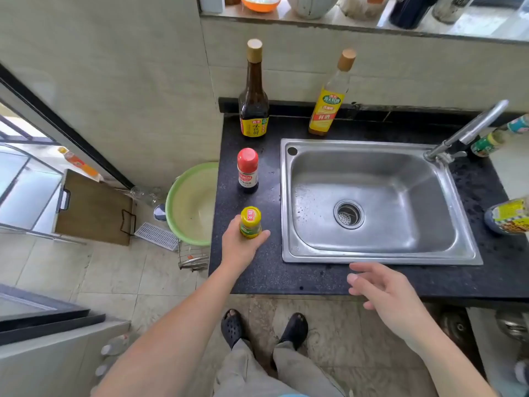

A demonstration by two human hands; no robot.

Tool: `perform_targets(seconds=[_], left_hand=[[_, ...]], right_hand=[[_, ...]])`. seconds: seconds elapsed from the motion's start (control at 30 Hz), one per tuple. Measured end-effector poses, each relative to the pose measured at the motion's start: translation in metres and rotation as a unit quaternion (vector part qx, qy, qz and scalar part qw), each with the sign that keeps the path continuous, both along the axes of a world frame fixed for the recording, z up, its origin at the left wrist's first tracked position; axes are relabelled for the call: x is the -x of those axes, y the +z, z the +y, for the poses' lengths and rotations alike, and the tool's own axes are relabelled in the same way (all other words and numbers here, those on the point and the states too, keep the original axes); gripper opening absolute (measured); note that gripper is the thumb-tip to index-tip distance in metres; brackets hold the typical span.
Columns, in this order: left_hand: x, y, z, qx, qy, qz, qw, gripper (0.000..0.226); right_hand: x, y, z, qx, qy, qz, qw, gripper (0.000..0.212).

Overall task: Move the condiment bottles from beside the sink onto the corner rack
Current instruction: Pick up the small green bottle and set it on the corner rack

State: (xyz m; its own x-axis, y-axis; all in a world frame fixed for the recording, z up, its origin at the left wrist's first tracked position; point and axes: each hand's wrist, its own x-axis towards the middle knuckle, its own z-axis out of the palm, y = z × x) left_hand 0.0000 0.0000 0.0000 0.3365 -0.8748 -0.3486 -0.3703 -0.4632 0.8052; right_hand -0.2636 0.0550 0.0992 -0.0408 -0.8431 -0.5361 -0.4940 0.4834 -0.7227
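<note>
My left hand [242, 245] grips a small yellow-capped bottle [250, 222] on the black counter [286, 276], left of the steel sink [372, 202]. Behind it stands a small red-capped bottle [248, 169]. Further back, against the wall, are a tall dark sauce bottle [254, 93] and a tall yellow-labelled cooking-wine bottle [329, 96]. My right hand [386, 293] hovers open over the counter's front edge, holding nothing. A wire rack [193, 257] shows on the floor beside the counter's left end, under a green basin [190, 202].
A tap [469, 130] reaches over the sink from the right. More bottles [495, 138] and a yellow-labelled container [509, 216] stand at the right edge. A wooden board [94, 207] leans by the wall on the left. My feet in dark sandals [263, 328] are on the tiled floor.
</note>
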Motion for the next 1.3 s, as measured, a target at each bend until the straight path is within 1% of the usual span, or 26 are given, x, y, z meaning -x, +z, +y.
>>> perform_targets(seconds=[0.03, 0.13, 0.27, 0.33, 0.4, 0.43, 0.5, 0.57, 0.63, 0.7, 0.8, 0.83, 0.9, 0.97, 1.0, 1.03, 1.07, 1.1, 1.13, 1.17, 1.2, 1.23, 1.27, 1.3], left_hand=[[0.000, 0.000, -0.001, 0.002, 0.002, 0.010, 1.000, 0.034], [0.002, 0.007, -0.002, 0.003, -0.009, -0.006, 1.000, 0.032], [0.003, 0.039, -0.004, 0.030, -0.070, -0.042, 0.996, 0.029], [0.002, 0.057, -0.005, 0.041, -0.102, -0.069, 0.991, 0.028], [0.001, 0.076, -0.005, 0.043, -0.127, -0.097, 0.986, 0.030], [0.000, 0.085, -0.005, 0.048, -0.133, -0.107, 0.984, 0.032], [-0.001, 0.102, -0.005, 0.057, -0.139, -0.132, 0.980, 0.033], [-0.001, 0.116, -0.005, 0.055, -0.153, -0.165, 0.973, 0.031], [-0.002, 0.130, -0.006, 0.051, -0.176, -0.201, 0.962, 0.034], [-0.003, 0.140, -0.007, 0.047, -0.193, -0.233, 0.952, 0.035], [-0.005, 0.151, -0.009, 0.045, -0.192, -0.267, 0.943, 0.037], [-0.005, 0.153, -0.010, 0.048, -0.186, -0.278, 0.941, 0.038], [-0.004, 0.155, -0.010, 0.053, -0.170, -0.303, 0.936, 0.038], [-0.002, 0.153, -0.010, 0.055, -0.152, -0.330, 0.930, 0.037], [0.000, 0.152, -0.010, 0.053, -0.150, -0.344, 0.926, 0.037], [0.000, 0.151, -0.009, 0.048, -0.153, -0.351, 0.923, 0.037], [0.000, 0.150, -0.009, 0.041, -0.158, -0.349, 0.923, 0.038], [-0.002, 0.150, -0.008, 0.029, -0.165, -0.337, 0.927, 0.037], [-0.005, 0.150, -0.008, 0.016, -0.173, -0.308, 0.935, 0.035], [-0.009, 0.151, -0.007, 0.008, -0.180, -0.260, 0.949, 0.034], [-0.013, 0.151, -0.007, 0.008, -0.187, -0.199, 0.962, 0.031], [-0.016, 0.152, -0.007, 0.015, -0.198, -0.143, 0.969, 0.030], [-0.017, 0.153, -0.007, 0.024, -0.213, -0.108, 0.971, 0.028], [-0.016, 0.155, -0.006, 0.029, -0.225, -0.103, 0.968, 0.027]], right_hand=[[-0.001, -0.001, 0.000, 0.000, 0.001, -0.007, 1.000, 0.014], [-0.003, 0.000, -0.006, -0.005, 0.013, -0.002, 1.000, 0.015], [-0.013, 0.017, -0.031, 0.018, 0.055, 0.003, 0.998, 0.020], [-0.023, 0.032, -0.051, 0.053, 0.078, -0.001, 0.996, 0.019], [-0.036, 0.051, -0.071, 0.120, 0.096, 0.004, 0.988, 0.015], [-0.045, 0.062, -0.079, 0.170, 0.111, 0.021, 0.979, 0.016], [-0.062, 0.085, -0.094, 0.283, 0.155, 0.071, 0.944, 0.030], [-0.079, 0.104, -0.106, 0.383, 0.221, 0.113, 0.890, 0.048], [-0.093, 0.114, -0.117, 0.430, 0.298, 0.148, 0.839, 0.057], [-0.103, 0.116, -0.127, 0.438, 0.356, 0.180, 0.806, 0.062], [-0.113, 0.113, -0.136, 0.440, 0.404, 0.198, 0.777, 0.058], [-0.116, 0.111, -0.137, 0.442, 0.407, 0.201, 0.774, 0.055], [-0.124, 0.108, -0.136, 0.439, 0.384, 0.230, 0.779, 0.049], [-0.134, 0.110, -0.136, 0.404, 0.354, 0.304, 0.787, 0.038], [-0.139, 0.113, -0.135, 0.369, 0.357, 0.348, 0.784, 0.031], [-0.144, 0.115, -0.133, 0.342, 0.367, 0.367, 0.783, 0.024], [-0.146, 0.116, -0.132, 0.325, 0.383, 0.373, 0.780, 0.019], [-0.147, 0.116, -0.131, 0.325, 0.397, 0.371, 0.774, 0.020], [-0.146, 0.116, -0.129, 0.341, 0.396, 0.346, 0.779, 0.025], [-0.143, 0.113, -0.127, 0.380, 0.390, 0.297, 0.784, 0.029], [-0.140, 0.108, -0.126, 0.435, 0.397, 0.240, 0.771, 0.031], [-0.136, 0.108, -0.124, 0.489, 0.418, 0.213, 0.735, 0.032], [-0.131, 0.107, -0.122, 0.528, 0.437, 0.198, 0.700, 0.032], [-0.127, 0.106, -0.122, 0.551, 0.448, 0.186, 0.679, 0.033]])
